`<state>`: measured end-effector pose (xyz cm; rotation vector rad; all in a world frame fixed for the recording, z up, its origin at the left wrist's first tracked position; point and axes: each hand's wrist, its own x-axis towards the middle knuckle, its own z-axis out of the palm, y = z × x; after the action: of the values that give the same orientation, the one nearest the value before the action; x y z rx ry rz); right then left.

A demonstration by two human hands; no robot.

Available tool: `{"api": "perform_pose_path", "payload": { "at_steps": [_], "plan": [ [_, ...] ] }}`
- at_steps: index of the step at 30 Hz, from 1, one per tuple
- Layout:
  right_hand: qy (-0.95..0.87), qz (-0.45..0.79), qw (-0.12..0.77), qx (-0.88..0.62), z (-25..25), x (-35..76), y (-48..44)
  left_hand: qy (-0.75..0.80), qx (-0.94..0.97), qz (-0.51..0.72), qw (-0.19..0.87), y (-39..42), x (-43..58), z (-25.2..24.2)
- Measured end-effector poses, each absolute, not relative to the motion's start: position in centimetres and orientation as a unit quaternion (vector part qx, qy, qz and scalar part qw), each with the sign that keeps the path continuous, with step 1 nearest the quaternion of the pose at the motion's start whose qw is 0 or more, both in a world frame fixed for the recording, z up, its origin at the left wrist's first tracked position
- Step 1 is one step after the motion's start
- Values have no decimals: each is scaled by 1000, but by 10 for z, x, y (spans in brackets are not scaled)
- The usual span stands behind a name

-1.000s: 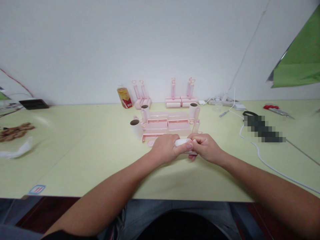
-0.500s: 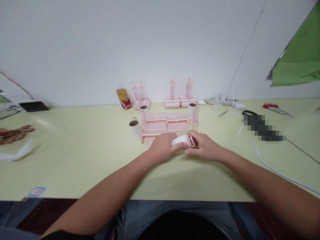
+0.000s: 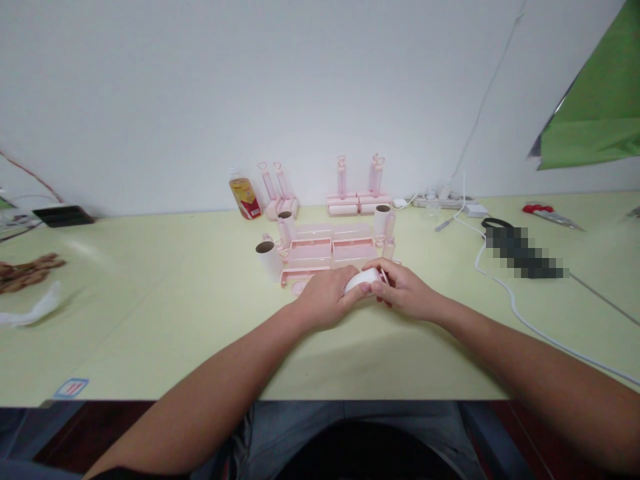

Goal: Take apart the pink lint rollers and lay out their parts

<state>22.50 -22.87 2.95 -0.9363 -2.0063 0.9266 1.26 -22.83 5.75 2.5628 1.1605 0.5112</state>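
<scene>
Fingers of the left hand curl around a small white cylindrical paper roll, thumb lying along its near side; I log this as a closed grasp on the roll. Right hand meets the roll from the other end, fingers bent and pinched at a pink plastic piece at the roll's right end. I cannot tell exactly how that piece sits on the roll; it is partly hidden. Both hands hover just above the pale yellow-green table top, at its middle, forearms reaching in from the near edge.

Just beyond the hands I note a cluster of flat pink plastic trays, with an upright white roll with a brown cardboard core at its left and another such roll at its right.

Farther back, against the white wall: a small bottle of yellow liquid with a red label, then pink roller handles standing upright.

Off right, well apart, a white cable runs over the table, and red-handled scissors lie near the far edge.
</scene>
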Motion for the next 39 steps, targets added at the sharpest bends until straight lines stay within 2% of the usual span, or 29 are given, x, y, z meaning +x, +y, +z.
{"api": "perform_pose_path", "payload": {
  "at_steps": [4,39],
  "plan": [
    [-758,392,377,-359,28,224,-228,390,891,179,152,-230,14,58],
    [-772,322,383,-392,30,225,-229,401,884,178,162,-230,14,57]
  ]
}}
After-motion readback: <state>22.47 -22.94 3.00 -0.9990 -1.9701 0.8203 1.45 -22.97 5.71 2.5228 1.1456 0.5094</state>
